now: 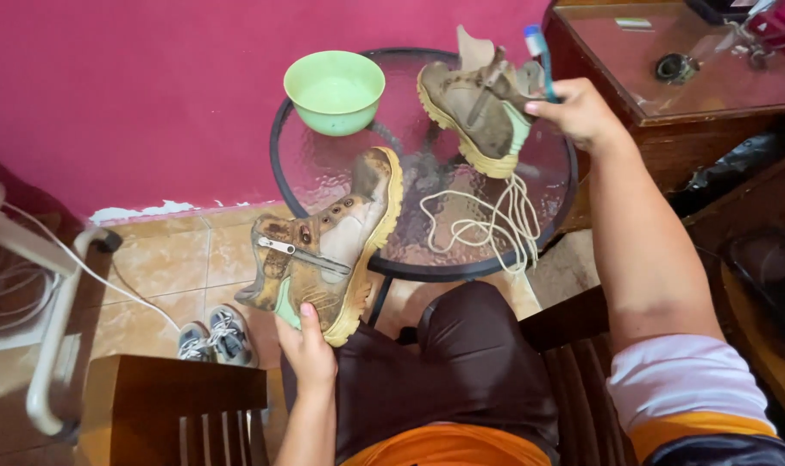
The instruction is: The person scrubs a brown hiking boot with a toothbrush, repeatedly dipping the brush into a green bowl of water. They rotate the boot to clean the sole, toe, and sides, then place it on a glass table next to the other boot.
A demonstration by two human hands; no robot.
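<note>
My left hand (308, 348) grips the heel end of a muddy tan boot (328, 250) with a yellow sole and a side zipper, holding it on its side over my knee, toe toward the round glass table (341, 173). My right hand (578, 110) reaches over the table's far right side, holding a blue toothbrush (539, 53) upright. That hand touches the second muddy boot (479, 108), which stands on the table. Loose cream laces (487, 220) lie coiled on the glass in front of that boot.
A light green bowl (335, 91) sits at the table's back left. A glass-topped wooden cabinet (694, 78) stands at right. A pair of small sneakers (213, 341) lies on the tiled floor, near a wooden chair back (172, 397) and a white frame (52, 345).
</note>
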